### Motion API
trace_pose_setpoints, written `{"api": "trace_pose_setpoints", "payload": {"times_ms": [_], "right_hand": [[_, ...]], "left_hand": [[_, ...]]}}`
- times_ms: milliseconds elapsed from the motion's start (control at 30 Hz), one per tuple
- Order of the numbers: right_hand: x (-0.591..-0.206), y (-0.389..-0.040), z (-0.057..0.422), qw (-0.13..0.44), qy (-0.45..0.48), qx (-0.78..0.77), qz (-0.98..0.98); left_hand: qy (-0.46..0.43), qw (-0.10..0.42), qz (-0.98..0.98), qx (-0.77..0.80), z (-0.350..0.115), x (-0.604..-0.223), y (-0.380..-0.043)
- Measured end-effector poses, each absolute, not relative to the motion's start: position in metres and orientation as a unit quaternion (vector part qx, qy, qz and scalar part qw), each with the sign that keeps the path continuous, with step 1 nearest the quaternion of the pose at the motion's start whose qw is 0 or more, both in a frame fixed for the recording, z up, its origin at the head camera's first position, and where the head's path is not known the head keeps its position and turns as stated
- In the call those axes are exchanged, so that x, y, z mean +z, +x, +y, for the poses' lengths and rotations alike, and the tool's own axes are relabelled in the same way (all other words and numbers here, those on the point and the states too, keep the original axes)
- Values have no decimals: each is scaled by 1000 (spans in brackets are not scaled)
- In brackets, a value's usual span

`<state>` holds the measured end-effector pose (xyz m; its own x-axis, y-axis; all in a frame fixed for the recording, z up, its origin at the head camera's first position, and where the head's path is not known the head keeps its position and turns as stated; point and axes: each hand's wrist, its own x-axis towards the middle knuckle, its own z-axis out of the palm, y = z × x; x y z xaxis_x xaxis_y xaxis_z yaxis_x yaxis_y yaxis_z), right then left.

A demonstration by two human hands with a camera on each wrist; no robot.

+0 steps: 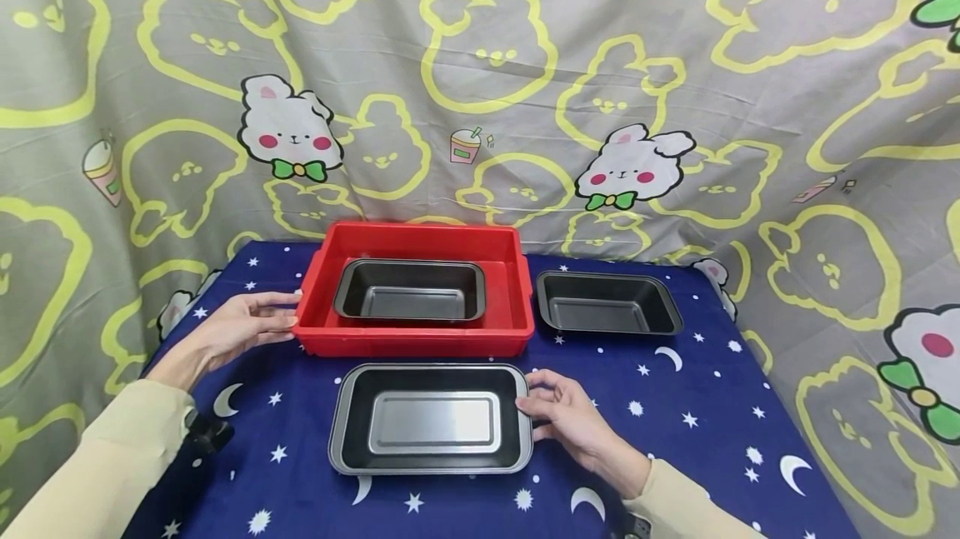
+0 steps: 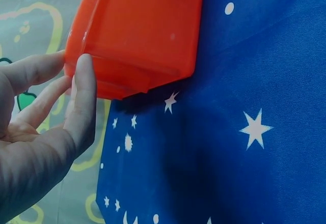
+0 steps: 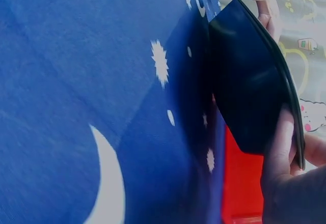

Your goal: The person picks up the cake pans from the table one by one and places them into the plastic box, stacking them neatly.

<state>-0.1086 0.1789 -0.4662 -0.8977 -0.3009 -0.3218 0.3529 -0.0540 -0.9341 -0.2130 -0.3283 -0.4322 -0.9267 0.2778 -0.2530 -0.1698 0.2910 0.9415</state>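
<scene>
My right hand [image 1: 566, 418] grips the right rim of a dark loaf pan [image 1: 435, 422] with a shiny recessed bottom. In the right wrist view, the pan's dark underside [image 3: 249, 76] stands off the cloth, over a shadow. My left hand [image 1: 243, 322] holds the left end of a red plastic bin [image 1: 420, 342], thumb and fingertips at its rim. From the left wrist, the thumb [image 2: 84, 94] overlaps the bin's outer wall. Inside the bin sits a second dark loaf pan [image 1: 411, 303]. A third loaf pan [image 1: 607, 314] lies on the cloth right of the bin.
A blue tablecloth [image 1: 660, 439] with white stars and moons covers the table. Behind it hangs a grey curtain [image 1: 495, 164] with yellow bear outlines and white cartoon animals. The bin stands near the table's back edge.
</scene>
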Motion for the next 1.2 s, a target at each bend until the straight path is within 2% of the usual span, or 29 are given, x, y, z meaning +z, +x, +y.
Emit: {"api": "trace_pose_setpoints", "payload": {"times_ms": [667,1200], "right_hand": [[-421,-126,195,200,-21,-734,649],[-389,-148,197,168,-11,-736,656]], "left_hand": [[32,189,780,596,-328,-432,-214],[37,190,777,599,-329,-435,-215]]}}
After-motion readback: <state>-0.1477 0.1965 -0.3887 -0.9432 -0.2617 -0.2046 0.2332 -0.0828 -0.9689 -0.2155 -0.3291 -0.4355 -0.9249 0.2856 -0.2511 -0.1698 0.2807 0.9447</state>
